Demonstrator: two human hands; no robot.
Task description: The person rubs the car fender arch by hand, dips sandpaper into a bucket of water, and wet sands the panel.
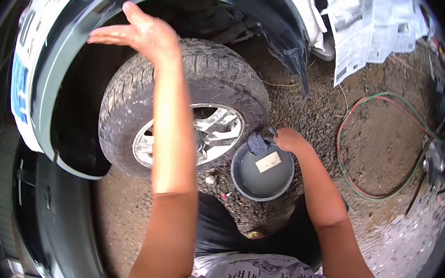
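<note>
at eleven o'clock from the wheel (218,118), the left hand (149,33) is stretched out with free fingers, near the wheel arch (53,79). at four o'clock stands a basin (236,178) with a pale block (268,162) inside. by its rim, at one o'clock, the right hand (290,140) seems to pinch the dark cloth (258,144), which hangs at twelve o'clock.
</note>
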